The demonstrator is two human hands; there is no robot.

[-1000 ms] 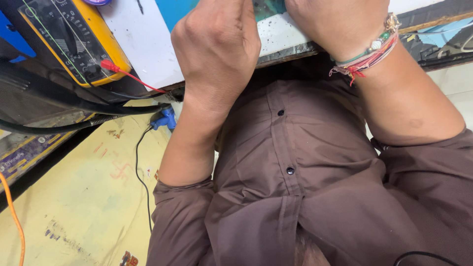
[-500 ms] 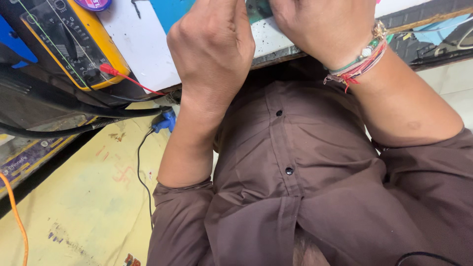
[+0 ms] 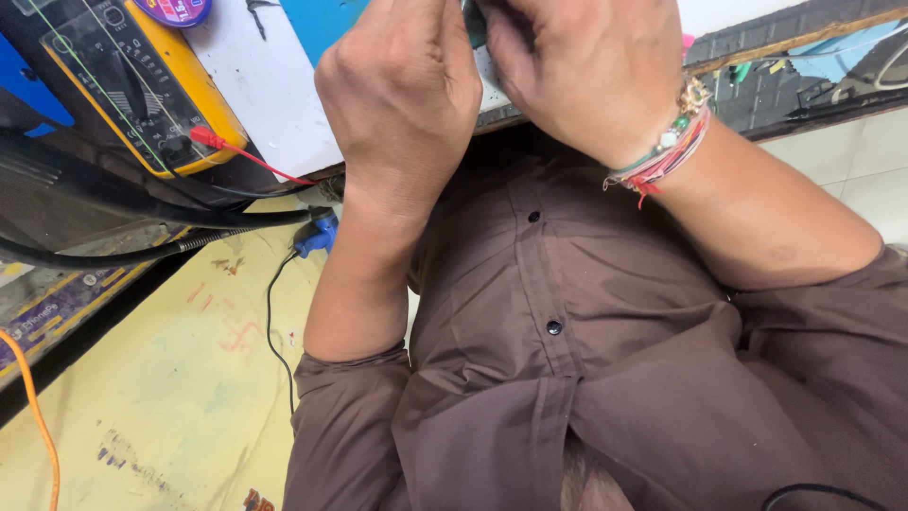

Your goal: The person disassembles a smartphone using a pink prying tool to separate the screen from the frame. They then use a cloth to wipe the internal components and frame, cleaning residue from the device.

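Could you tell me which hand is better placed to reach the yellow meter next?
Probably the left. The left hand is on the same side as the meter, with only white benchtop between them. The right hand lies farther away.

A small dark object (image 3: 476,21) sits pinched between the two hands at the top edge of the view, over the desk (image 3: 274,104) rim. Only a sliver of it shows; its kind and shape cannot be told.
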